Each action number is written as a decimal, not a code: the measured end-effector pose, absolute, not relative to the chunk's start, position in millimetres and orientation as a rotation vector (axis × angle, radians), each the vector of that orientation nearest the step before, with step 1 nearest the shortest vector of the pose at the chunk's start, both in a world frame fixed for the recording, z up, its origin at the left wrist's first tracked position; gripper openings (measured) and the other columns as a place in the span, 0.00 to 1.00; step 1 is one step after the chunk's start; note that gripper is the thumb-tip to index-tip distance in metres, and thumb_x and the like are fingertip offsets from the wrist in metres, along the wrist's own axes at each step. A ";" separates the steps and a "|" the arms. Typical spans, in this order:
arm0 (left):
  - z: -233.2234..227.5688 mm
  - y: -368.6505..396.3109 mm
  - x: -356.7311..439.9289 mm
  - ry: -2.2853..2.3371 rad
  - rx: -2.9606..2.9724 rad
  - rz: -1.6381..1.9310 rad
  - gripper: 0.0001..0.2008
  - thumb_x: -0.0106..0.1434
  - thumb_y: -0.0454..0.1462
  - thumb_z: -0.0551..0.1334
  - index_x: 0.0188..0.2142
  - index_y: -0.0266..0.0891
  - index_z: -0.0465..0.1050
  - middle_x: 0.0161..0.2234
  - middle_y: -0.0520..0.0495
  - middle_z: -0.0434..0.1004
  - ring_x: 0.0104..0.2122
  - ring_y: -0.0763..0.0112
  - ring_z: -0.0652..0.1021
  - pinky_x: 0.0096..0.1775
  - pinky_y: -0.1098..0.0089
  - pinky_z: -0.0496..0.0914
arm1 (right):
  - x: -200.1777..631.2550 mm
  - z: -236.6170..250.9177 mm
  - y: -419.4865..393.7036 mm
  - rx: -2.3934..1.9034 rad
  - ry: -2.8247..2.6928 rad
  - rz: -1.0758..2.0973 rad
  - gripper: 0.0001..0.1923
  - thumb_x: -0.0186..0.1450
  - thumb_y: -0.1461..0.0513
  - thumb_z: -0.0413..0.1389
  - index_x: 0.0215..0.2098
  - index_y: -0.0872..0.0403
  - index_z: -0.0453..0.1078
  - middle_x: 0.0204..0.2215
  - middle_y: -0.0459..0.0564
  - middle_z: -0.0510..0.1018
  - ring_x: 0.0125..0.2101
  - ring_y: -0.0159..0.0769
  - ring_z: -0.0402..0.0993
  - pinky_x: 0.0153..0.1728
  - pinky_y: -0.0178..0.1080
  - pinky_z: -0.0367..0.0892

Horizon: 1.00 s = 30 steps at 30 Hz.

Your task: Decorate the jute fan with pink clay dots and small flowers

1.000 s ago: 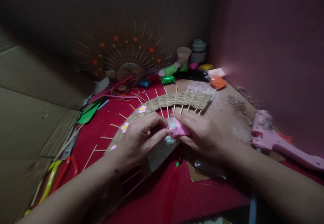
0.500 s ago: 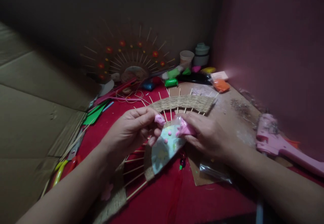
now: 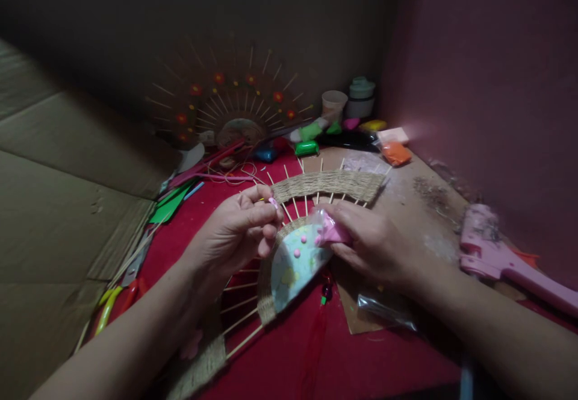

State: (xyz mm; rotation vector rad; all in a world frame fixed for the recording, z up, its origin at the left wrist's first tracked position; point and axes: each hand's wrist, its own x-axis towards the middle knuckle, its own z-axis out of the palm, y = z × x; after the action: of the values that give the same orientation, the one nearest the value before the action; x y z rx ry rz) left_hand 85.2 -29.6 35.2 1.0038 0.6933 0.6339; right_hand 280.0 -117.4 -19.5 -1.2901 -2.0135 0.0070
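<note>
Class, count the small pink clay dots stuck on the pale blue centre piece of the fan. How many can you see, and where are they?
3 pink dots: one lowest, one just above it, one beside the right hand. That hand may hide others.

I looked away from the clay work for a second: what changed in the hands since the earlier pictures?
The left hand drew away leftward from the pink clay packet with a small pink clay bit pinched in its fingers, uncovering the pale dotted centre of the twine fan. The right hand kept its grip on the packet. The pink glue gun stayed put.
</note>
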 end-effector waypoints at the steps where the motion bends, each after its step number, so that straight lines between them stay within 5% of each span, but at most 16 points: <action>1: 34.6 -29.1 85.6 0.682 0.995 0.652 0.12 0.49 0.28 0.68 0.32 0.37 0.70 0.23 0.54 0.73 0.15 0.83 0.69 0.13 0.84 0.64 | 280.0 -19.7 -117.3 -1.291 -2.010 0.003 0.15 0.64 0.63 0.50 0.48 0.62 0.66 0.39 0.60 0.76 0.42 0.43 0.73 0.40 0.44 0.72; 16: 31.4 -31.0 84.5 0.641 0.998 0.626 0.11 0.57 0.42 0.65 0.27 0.37 0.68 0.17 0.58 0.61 0.10 0.85 0.59 0.09 0.83 0.59 | 279.6 -19.7 -116.9 -1.295 -2.010 0.002 0.17 0.63 0.64 0.52 0.49 0.66 0.67 0.42 0.62 0.76 0.43 0.45 0.73 0.42 0.45 0.72; 22: 33.0 -23.8 84.6 0.603 1.004 0.690 0.04 0.56 0.31 0.66 0.31 0.34 0.71 0.24 0.53 0.70 0.21 0.81 0.72 0.19 0.83 0.69 | 280.7 -17.4 -117.4 -1.274 -1.990 -0.022 0.17 0.63 0.65 0.54 0.48 0.65 0.66 0.39 0.60 0.77 0.39 0.42 0.74 0.39 0.42 0.71; 25: 35.1 -23.5 86.1 0.592 0.989 0.714 0.09 0.54 0.28 0.67 0.36 0.31 0.74 0.27 0.51 0.73 0.24 0.80 0.75 0.23 0.81 0.73 | 282.3 -15.9 -116.6 -1.265 -1.986 -0.045 0.15 0.62 0.65 0.54 0.47 0.64 0.67 0.36 0.59 0.77 0.36 0.40 0.74 0.35 0.39 0.71; 30: 39.1 -27.1 83.7 0.673 1.074 0.619 0.03 0.57 0.33 0.65 0.30 0.34 0.74 0.21 0.52 0.73 0.13 0.79 0.71 0.11 0.80 0.66 | 285.9 -16.6 -115.1 -1.270 -1.979 -0.091 0.17 0.61 0.65 0.56 0.47 0.67 0.67 0.34 0.59 0.76 0.33 0.40 0.73 0.31 0.39 0.70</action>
State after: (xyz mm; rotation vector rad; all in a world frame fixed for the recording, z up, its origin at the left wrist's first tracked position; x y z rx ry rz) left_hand 83.7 -27.1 39.1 1.0737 0.6731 0.6185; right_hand 285.9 -115.1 -16.6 -1.2701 -1.9792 -0.0909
